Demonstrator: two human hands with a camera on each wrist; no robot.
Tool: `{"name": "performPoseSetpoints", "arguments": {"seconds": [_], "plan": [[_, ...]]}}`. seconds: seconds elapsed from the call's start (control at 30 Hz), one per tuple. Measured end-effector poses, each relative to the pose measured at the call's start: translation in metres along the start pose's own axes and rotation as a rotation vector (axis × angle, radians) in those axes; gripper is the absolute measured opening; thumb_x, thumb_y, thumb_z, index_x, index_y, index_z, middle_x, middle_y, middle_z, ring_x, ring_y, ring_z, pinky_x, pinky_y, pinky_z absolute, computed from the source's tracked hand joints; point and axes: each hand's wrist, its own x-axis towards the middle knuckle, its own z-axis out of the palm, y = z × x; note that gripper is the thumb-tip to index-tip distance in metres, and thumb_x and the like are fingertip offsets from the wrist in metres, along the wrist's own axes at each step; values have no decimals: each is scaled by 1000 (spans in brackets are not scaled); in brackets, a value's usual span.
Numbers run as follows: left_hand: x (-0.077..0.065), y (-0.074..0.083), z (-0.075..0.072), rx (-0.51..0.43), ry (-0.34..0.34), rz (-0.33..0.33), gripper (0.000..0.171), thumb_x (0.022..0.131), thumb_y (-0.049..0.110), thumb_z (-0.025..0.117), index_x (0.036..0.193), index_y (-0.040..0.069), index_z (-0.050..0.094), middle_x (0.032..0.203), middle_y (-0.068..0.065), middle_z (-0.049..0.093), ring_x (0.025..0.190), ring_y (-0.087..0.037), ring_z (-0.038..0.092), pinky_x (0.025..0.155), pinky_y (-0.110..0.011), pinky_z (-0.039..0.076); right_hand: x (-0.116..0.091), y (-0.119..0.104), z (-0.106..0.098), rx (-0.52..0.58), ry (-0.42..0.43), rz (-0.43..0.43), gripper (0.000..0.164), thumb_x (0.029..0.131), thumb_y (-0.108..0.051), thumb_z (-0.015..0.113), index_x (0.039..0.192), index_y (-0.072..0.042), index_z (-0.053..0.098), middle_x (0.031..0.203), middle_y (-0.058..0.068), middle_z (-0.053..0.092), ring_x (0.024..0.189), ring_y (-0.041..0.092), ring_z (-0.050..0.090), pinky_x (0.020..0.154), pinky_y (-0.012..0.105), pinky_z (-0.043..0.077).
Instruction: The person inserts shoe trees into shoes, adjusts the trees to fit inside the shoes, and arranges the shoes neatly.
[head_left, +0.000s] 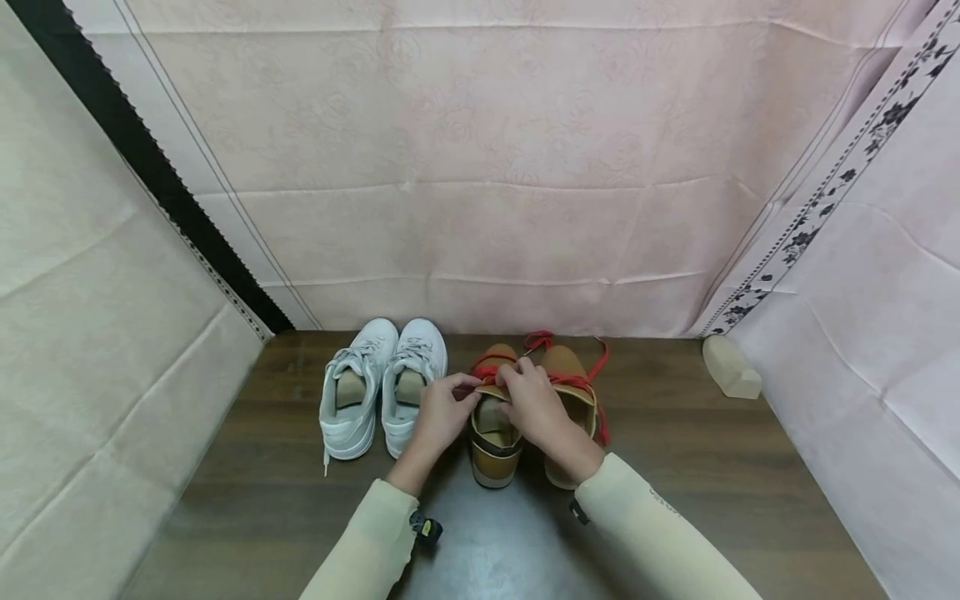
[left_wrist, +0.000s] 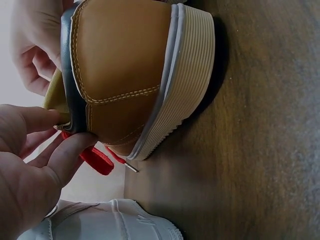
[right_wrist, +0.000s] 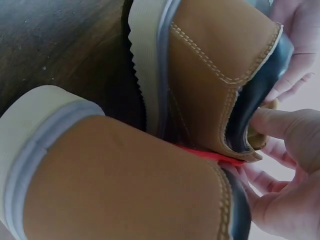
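Note:
Two brown shoes with red laces stand side by side on the floor, toes toward the wall. Both hands are at the left brown shoe [head_left: 495,467]. My left hand [head_left: 444,410] pinches the left front edge of its opening, beside a loop of red lace [left_wrist: 97,161]. On the other side, my right hand [head_left: 534,404] pinches the shoe's dark padded collar [right_wrist: 239,120], thumb at the inside and fingers outside. Its tan tongue [left_wrist: 57,97] shows between the hands. The right brown shoe [head_left: 564,360] sits under my right wrist, its red laces [head_left: 600,367] hanging loose.
To the left stands a pair of white sneakers, the nearer sneaker [head_left: 431,337] close by my left hand and the other sneaker [head_left: 348,433] farther left. A cream block-like object [head_left: 729,367] lies at the right wall. Cloth-covered walls [head_left: 480,233] enclose the wooden floor [head_left: 675,467].

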Motion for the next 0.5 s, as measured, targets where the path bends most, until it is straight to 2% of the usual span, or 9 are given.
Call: {"name": "performPoseSetpoints", "arguments": {"seconds": [0.27,0.4,0.5], "plan": [[0,1,-1,5,-2,-1,13,91,6,75,103,9,80,96,-7,79,88,-22,76,79,-40,61,2,-3,6,-70,68,-36,29,85,-15,86,101,-14,62,113,12,58,100,35,56,78,44,57],[0,2,-2,10,-3,3,14,91,6,75,104,10,80,97,-7,79,89,-22,75,79,-40,61,1,-3,10,-108,101,-55,30,85,-15,86,104,-14,62,113,12,59,99,34,57,74,45,58],[-2,2,-1,9,-22,8,15,92,6,75,105,10,79,98,-7,79,90,-21,75,80,-39,61,-3,0,10,-117,92,-59,32,85,-16,85,110,-14,64,116,11,59,101,32,57,73,44,59]]}}
